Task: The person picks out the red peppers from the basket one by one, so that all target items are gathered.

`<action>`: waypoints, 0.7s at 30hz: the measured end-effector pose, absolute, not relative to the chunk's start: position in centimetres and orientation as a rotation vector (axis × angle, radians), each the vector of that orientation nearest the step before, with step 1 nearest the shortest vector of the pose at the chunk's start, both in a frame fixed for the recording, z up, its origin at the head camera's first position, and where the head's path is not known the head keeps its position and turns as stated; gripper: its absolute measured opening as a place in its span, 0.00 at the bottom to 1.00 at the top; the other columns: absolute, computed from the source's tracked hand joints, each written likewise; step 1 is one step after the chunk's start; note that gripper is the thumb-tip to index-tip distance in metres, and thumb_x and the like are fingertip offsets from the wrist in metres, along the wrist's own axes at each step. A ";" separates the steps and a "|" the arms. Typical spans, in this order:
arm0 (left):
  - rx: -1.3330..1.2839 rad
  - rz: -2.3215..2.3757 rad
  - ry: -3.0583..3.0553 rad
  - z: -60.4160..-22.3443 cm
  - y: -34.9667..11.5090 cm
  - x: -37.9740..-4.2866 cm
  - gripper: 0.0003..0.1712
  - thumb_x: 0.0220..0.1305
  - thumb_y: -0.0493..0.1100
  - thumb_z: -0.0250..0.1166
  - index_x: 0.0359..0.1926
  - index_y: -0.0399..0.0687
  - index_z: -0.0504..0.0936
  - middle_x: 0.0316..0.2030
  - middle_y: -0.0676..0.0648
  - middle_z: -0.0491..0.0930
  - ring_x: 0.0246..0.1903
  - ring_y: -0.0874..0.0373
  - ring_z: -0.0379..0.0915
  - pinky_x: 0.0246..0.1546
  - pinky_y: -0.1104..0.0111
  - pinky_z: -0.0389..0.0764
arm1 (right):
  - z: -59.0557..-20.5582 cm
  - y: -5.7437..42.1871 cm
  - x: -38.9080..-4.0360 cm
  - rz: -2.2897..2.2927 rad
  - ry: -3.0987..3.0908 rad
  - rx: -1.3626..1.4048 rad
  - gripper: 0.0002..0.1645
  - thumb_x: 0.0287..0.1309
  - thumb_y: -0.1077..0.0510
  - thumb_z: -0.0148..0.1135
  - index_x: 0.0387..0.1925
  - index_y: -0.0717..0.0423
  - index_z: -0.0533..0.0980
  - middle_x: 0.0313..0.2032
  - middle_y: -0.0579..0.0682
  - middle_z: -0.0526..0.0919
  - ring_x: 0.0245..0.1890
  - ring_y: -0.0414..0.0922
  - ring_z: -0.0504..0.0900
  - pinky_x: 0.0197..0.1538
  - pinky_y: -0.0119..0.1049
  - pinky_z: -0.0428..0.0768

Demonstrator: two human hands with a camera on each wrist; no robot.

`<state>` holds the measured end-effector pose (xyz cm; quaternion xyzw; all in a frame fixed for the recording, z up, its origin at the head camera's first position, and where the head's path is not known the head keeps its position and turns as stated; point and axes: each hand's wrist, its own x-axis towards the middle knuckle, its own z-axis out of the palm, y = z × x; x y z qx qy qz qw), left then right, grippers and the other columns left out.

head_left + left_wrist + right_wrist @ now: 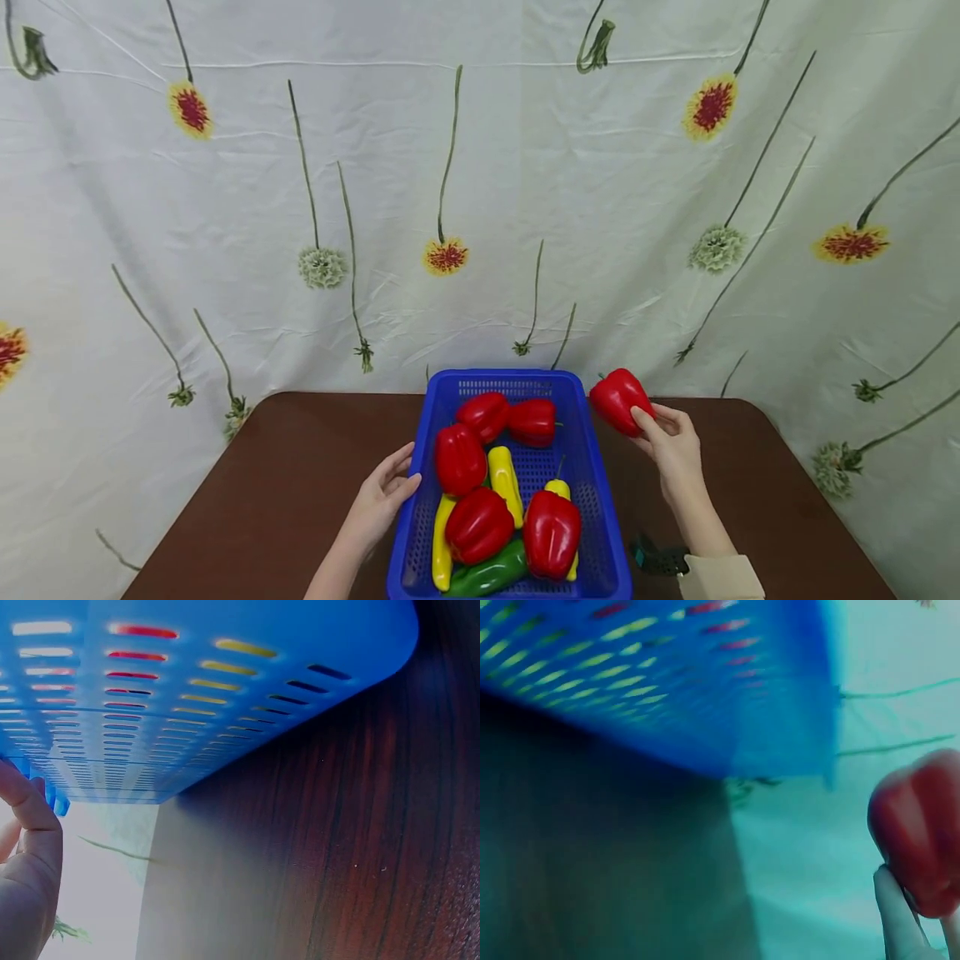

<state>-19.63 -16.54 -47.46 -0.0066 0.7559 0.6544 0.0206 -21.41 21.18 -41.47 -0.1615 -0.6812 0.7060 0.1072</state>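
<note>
A red bell pepper (621, 402) is held up in my right hand (672, 443), just beyond the right rim of a blue plastic basket (609, 521). The thumb lies across the pepper's near side, with the fingers behind it. In the right wrist view, the fingertips (896, 907) press against the same pepper (919, 832). My left hand (378, 500) holds the basket's left rim, its fingers bent at the edge. Inside the basket lie several red bell peppers (480, 525), yellow long peppers (506, 485) and a green pepper (491, 571).
The basket stands on a dark brown table (315, 467). Behind the table hangs a pale curtain (510, 167) printed with flowers. A dark strap (660, 557) is around my right wrist, near the sleeve cuff (722, 577).
</note>
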 end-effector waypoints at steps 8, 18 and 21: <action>-0.026 2.026 2.336 -47.3 -16.5 -19.6 0.32 0.67 0.37 0.62 0.71 0.42 0.65 0.63 0.34 0.71 0.55 0.46 0.77 0.50 0.63 0.82 | -46.1 23.0 -20.3 1.984 -1.987 -0.655 0.45 0.64 0.46 0.62 0.67 0.71 0.55 0.63 0.68 0.64 0.32 0.25 0.75 0.38 0.20 0.81; -0.020 2.031 2.340 -47.4 -16.5 -19.5 0.32 0.69 0.37 0.60 0.72 0.39 0.63 0.63 0.33 0.71 0.53 0.49 0.78 0.47 0.68 0.82 | -49.8 23.4 -20.1 2.058 -1.943 -0.812 0.49 0.63 0.48 0.64 0.67 0.78 0.51 0.62 0.74 0.59 0.41 0.44 0.80 0.40 0.26 0.83; -0.020 2.034 2.334 -47.4 -16.5 -19.5 0.33 0.69 0.37 0.60 0.72 0.39 0.63 0.63 0.33 0.71 0.51 0.50 0.78 0.45 0.69 0.82 | -50.3 23.2 -20.1 2.053 -1.944 -0.853 0.50 0.62 0.48 0.64 0.67 0.78 0.51 0.62 0.74 0.58 0.54 0.57 0.74 0.40 0.27 0.83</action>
